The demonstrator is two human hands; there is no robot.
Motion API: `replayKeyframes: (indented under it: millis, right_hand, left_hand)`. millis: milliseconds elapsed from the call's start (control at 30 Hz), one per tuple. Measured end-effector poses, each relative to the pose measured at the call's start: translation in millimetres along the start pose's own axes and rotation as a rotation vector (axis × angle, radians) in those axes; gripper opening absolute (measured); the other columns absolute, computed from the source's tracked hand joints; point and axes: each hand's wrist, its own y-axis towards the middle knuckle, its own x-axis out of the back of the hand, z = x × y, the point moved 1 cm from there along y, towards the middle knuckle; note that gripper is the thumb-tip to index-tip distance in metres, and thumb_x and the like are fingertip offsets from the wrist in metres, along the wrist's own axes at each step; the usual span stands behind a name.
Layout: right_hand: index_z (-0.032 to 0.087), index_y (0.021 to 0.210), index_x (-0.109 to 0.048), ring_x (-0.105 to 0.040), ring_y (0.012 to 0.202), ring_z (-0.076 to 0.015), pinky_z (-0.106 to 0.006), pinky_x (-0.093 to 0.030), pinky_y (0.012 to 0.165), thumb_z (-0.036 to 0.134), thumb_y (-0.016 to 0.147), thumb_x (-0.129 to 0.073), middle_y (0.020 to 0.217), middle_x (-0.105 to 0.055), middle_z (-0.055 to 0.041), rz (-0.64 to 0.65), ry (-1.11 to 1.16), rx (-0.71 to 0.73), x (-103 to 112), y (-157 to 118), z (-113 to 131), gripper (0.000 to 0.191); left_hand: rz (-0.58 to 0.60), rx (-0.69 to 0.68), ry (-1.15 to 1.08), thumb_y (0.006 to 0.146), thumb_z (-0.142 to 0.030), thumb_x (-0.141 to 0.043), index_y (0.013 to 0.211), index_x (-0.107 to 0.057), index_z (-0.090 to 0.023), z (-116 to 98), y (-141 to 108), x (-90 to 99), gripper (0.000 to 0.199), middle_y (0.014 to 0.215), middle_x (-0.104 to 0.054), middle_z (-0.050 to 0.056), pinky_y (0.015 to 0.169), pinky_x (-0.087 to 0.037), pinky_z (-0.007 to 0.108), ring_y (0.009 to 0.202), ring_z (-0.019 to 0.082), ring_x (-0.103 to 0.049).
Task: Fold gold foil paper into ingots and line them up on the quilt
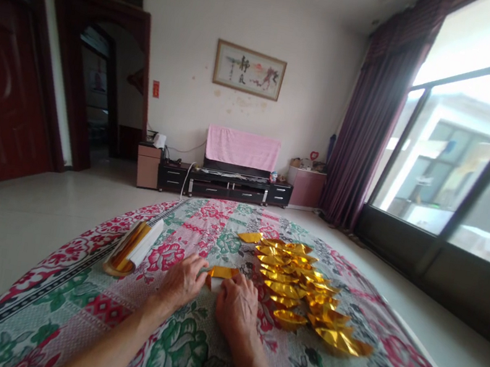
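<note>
A small sheet of gold foil paper, partly folded with a pale underside showing, lies on the tablecloth between my hands. At its left end my left hand is closed, its fingertips gripping the paper's edge. My right hand presses down on the right end, fingers bent over the sheet and partly hiding it. To the right stand several folded gold paper ingots in rows. A flat gold piece lies at the far end of those rows.
A stack of gold paper in a white wrapper rests at the left of the round table with its flowered tablecloth. Beyond the table are a black TV cabinet, a pink cloth and a large window at right.
</note>
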Motion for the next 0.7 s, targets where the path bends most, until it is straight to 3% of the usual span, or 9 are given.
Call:
replayKeyframes:
  millis: [233,500,633,700]
  right_hand:
    - [0.02,0.083,-0.065,-0.051,0.085,-0.02,-0.032,-0.03,0.074,0.02,0.082,-0.044,0.093,-0.059,-0.0072,0.048,-0.03,0.0,1,-1,5,0.022]
    - [0.02,0.083,-0.065,-0.051,0.084,-0.0204,-0.032,-0.029,0.074,0.022,0.081,-0.046,0.088,-0.061,-0.0077,0.041,0.025,0.044,4,-1,14,0.019]
    - [0.021,0.082,-0.064,-0.051,0.085,-0.0202,-0.032,-0.03,0.076,0.02,0.08,-0.045,0.084,-0.061,-0.0058,-0.016,0.078,0.02,6,4,7,0.018]
    - [0.022,0.095,-0.062,-0.05,0.092,-0.0204,-0.031,-0.03,0.08,0.016,0.077,-0.046,0.098,-0.06,-0.0066,-0.093,0.114,-0.009,5,7,2,0.025]
  left_hand:
    - [0.071,0.002,-0.002,0.08,-0.019,-0.046,0.09,-0.058,-0.021,-6,-3,2.9,0.015,0.067,-0.061,-0.001,0.061,-0.038,0.022,0.062,0.013,-0.057]
    - [0.077,-0.079,-0.04,0.077,-0.013,-0.046,0.092,-0.058,-0.02,-3,-2,-1.6,0.02,0.081,-0.061,0.002,0.072,-0.041,0.023,0.078,0.014,-0.055]
    - [0.073,-0.14,-0.038,0.079,-0.015,-0.046,0.082,-0.061,-0.019,1,-3,-3.5,0.015,0.08,-0.06,0.003,0.073,-0.041,0.025,0.079,0.015,-0.054]
    - [0.076,-0.181,-0.032,0.08,-0.016,-0.046,0.076,-0.061,-0.019,1,-3,-3.8,0.016,0.079,-0.059,0.003,0.073,-0.041,0.026,0.079,0.015,-0.054]
